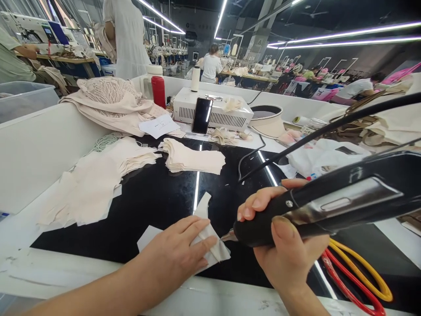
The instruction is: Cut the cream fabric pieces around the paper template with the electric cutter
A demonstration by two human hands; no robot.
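My left hand (184, 248) lies over a small cream fabric piece (219, 248), its fingers stretched out and pressing the cloth onto the black glossy tabletop (158, 193). A flat white sheet (148, 237) shows from under that hand. My right hand (289, 254) is wrapped around the thick black body of a hand-held tool (342, 202) with a silver panel on its side. The tool's narrow metal tip (229, 237) points left and meets, or nearly meets, the fabric's right edge beside my left fingertips.
Cream fabric pieces lie in a stack (194, 156) and a looser pile (88, 180). Red-and-yellow-handled scissors (362, 276) rest at right. A black cable (329, 127) crosses the right side. Behind stand a phone (202, 115), a white vented box (226, 112) and a red bottle (158, 92).
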